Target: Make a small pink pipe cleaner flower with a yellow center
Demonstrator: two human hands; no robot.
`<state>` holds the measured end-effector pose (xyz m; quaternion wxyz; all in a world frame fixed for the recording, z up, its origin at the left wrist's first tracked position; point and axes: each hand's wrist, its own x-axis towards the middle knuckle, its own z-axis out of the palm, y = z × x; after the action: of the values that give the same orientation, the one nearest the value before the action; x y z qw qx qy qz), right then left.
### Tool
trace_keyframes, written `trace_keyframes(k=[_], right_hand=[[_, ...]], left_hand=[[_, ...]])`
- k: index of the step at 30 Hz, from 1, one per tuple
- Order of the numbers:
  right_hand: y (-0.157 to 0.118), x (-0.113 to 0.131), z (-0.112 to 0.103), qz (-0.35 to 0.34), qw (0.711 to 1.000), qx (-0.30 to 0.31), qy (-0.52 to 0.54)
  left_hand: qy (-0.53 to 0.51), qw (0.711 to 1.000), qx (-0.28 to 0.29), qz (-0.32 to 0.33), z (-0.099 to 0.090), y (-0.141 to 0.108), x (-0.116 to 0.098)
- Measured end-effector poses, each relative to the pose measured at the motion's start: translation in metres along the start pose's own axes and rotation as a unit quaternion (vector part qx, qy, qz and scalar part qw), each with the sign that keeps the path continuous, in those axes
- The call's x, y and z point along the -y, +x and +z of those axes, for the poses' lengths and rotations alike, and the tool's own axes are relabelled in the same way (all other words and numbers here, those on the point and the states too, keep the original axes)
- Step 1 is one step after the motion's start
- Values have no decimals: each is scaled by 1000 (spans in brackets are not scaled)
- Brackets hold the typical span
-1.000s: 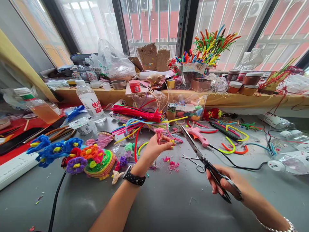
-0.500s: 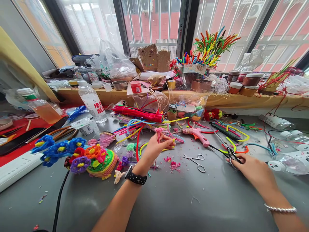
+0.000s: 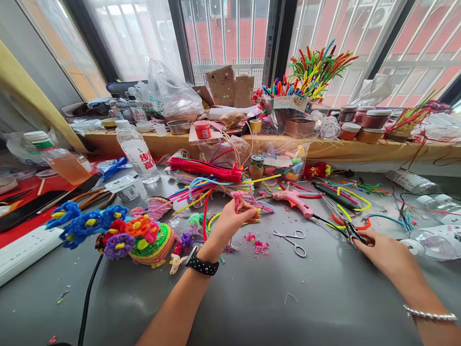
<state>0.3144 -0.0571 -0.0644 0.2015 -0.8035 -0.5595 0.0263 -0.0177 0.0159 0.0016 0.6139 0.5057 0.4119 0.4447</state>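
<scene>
My left hand (image 3: 230, 222) is closed in a pinch on a small pink pipe-cleaner flower (image 3: 237, 195), its thin stem hanging below the palm. On the right, my right hand (image 3: 391, 257) grips the black handles of a pair of scissors (image 3: 353, 231), whose blades point up and left over the table. Small silver scissors (image 3: 293, 241) lie between my hands, apart from both. Pink fuzz clippings (image 3: 260, 247) are scattered just right of my left hand. Beyond that hand rests a bundle of red pipe cleaners (image 3: 207, 169) on top of other colours.
Left of my left wrist sit fuzzy blue flowers (image 3: 88, 222) and a round green-topped piece (image 3: 153, 245). A pink glue gun (image 3: 293, 201) lies behind the silver scissors, its cord running right. Plastic bottles stand at left (image 3: 139, 154) and lie at right (image 3: 437, 242).
My right hand has shifted slightly to the right, taking the black-handled scissors with it. My left hand and the pink flower have stayed nearly still.
</scene>
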Motion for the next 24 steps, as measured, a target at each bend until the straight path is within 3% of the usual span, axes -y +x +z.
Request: trace_keyframes(k=[3, 5, 7, 9, 13, 18, 24], right_hand=[[-5, 8, -2, 18, 998, 9, -65], [-11, 26, -4, -53, 994, -72, -59], [-17, 50, -2, -155, 984, -89, 1], [-22, 73, 2, -232, 971, -4, 49], [-25, 98, 12, -257, 958, 110, 57], [-25, 99, 10, -257, 953, 146, 61], [-23, 101, 10, -255, 951, 172, 34]], left_hand=[[1, 1000, 1, 3, -1, 1, 1], [9, 1000, 1, 7, -3, 2, 2], [22, 1000, -3, 9, -4, 4, 5], [25, 1000, -4, 14, -5, 5, 6], [6, 1000, 2, 18, -5, 5, 7], [4, 1000, 18, 11, -5, 4, 6], [-6, 1000, -5, -8, -3, 5, 7]])
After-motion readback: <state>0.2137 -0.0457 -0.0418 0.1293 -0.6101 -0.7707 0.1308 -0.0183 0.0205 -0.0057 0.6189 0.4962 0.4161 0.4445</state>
